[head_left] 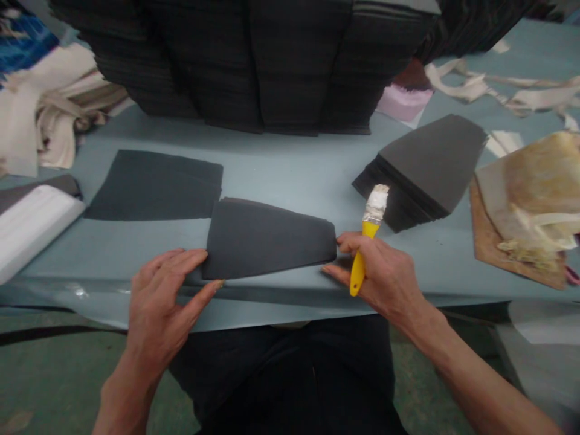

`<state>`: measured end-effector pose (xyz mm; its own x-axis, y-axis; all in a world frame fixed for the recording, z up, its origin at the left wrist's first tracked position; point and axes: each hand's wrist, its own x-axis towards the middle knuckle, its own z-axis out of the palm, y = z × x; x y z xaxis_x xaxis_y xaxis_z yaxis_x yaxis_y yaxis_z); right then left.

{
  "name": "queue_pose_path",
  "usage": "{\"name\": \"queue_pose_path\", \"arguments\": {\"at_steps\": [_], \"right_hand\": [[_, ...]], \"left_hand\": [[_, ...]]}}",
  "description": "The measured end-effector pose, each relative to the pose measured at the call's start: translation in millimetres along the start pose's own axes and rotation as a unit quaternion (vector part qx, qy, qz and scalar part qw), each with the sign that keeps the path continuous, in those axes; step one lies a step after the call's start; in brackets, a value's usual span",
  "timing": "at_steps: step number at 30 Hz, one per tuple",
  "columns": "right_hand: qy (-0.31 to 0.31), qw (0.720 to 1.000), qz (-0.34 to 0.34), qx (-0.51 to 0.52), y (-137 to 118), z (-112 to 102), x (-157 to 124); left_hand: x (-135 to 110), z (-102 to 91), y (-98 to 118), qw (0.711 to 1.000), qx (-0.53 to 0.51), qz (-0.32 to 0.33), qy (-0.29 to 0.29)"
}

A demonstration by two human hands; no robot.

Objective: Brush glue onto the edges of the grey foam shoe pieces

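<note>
A dark grey tapered panel (272,238) lies flat near the front edge of the table, its narrow end to the right. My left hand (165,296) is open, fingertips at the panel's wide left end and thumb at its lower corner. At the narrow end, the fingers and thumb of my right hand (385,269) are beside the edge. That same hand holds a brush (369,235) with a yellow handle, its whitish bristles pointing up and away. Another dark panel (158,186) lies to the left, meeting the first near its upper left corner.
Tall stacks of dark panels (290,66) stand at the back. A smaller panel stack (430,160) sits to the right, beside a stained cloth-draped container (530,181). Beige fabric strips (58,103) and a white roll-like piece (40,229) lie on the left of the pale blue table (290,163).
</note>
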<state>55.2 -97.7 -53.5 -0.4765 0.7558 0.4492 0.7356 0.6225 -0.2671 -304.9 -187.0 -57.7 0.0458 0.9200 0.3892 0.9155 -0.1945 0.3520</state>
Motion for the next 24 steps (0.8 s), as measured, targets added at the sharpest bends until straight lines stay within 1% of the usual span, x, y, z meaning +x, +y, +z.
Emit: {"name": "queue_pose_path", "arguments": {"at_steps": [3,7,13,18,24], "right_hand": [[-0.005,1.000,-0.005,-0.013,2,1,2],[-0.005,1.000,-0.005,-0.016,2,2,4],[-0.002,1.000,-0.011,-0.027,3,2,3],[-0.003,0.999,-0.026,-0.025,4,1,2],[0.001,0.999,-0.024,-0.025,5,1,2]], "left_hand": [[6,-3.9,-4,1.000,-0.002,0.018,-0.009],[9,-5.9,-5,1.000,0.004,0.022,-0.011],[10,-9.6,-3,0.998,0.021,0.026,-0.045],[12,-8.5,-2,0.999,0.020,0.033,-0.030],[12,-6.7,-2,0.999,0.021,0.041,-0.021]]}}
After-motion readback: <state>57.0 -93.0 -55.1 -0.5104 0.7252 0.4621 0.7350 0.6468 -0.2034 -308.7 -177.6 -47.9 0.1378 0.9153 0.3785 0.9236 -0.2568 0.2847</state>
